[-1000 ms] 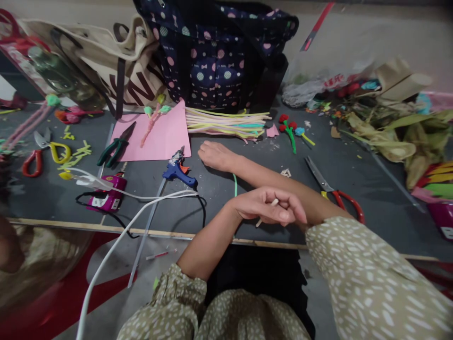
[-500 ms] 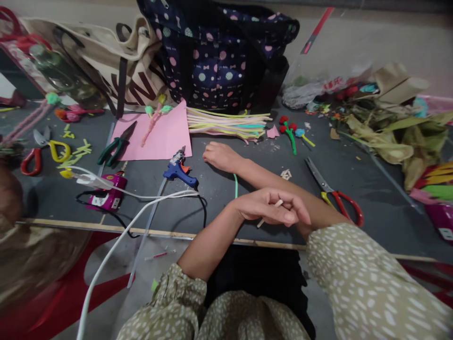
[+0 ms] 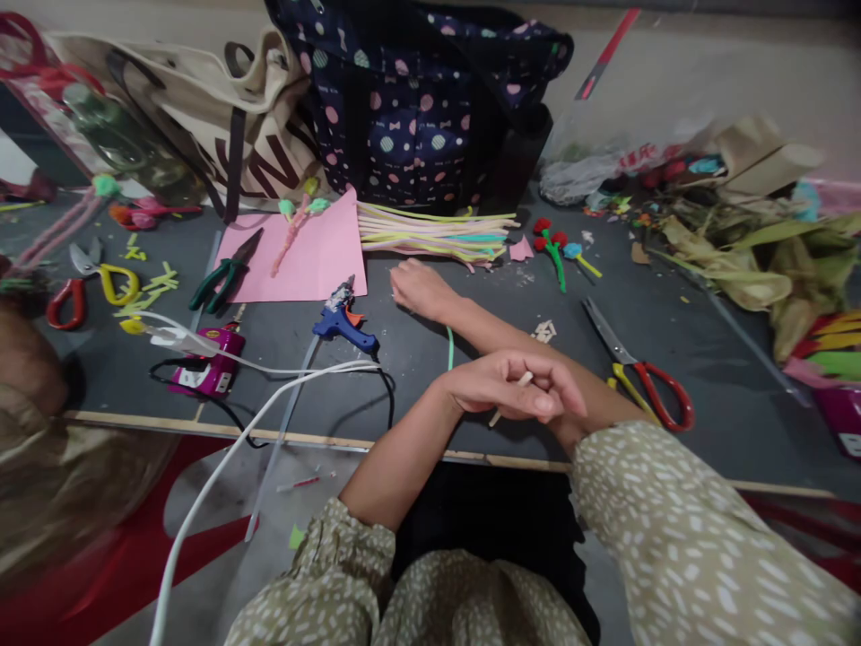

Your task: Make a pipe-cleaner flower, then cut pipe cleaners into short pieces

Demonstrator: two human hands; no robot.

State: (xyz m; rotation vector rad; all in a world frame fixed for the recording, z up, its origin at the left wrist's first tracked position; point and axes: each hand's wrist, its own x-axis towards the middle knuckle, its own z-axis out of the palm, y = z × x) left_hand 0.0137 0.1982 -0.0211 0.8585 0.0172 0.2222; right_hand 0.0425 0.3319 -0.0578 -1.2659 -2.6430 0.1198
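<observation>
My left hand lies across my right forearm near the table's front edge, fingers loosely curled around a short pale stick. The stick's lower end shows below the palm; its exact kind is unclear. My right arm reaches left across the table, and my right hand rests there closed, its fingertips tucked from sight. Whatever it may hold is hidden. A thin green strip runs out from under my right forearm. Left of that hand sits a blue hot glue gun; behind it lie fuzzy pipe cleaners.
Scissors lie to the right, with red and blue pipe-cleaner flowers beyond. Green-handled pliers rest partly on pink paper. A white cable hangs over the edge. Bags stand behind. Another person's arm is at far left.
The view has shifted slightly. My hands keep nearly the same pose, the left hand curling a little around the pale stick. The other person's arm at far left has moved slightly right.
</observation>
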